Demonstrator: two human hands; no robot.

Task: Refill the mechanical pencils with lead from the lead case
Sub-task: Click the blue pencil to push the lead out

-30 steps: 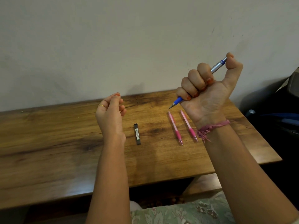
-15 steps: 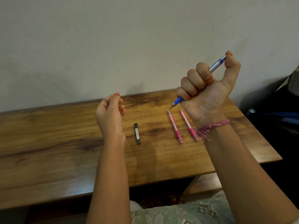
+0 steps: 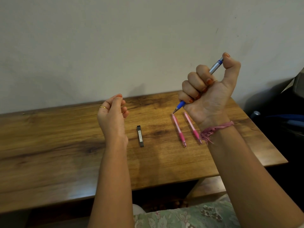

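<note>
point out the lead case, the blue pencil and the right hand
lead case [image 3: 140,136]: head view, middle of its label.
blue pencil [image 3: 215,67]: head view, silver barrel above the fist.
right hand [image 3: 209,94]: head view, palm of the grip.

Head view — looking down over table [image 3: 65,162].

Blue-and-silver pencil [image 3: 215,66], two pink pencils [image 3: 179,130], black lead case [image 3: 140,136], brown wood-grain table [image 3: 49,153].
</note>
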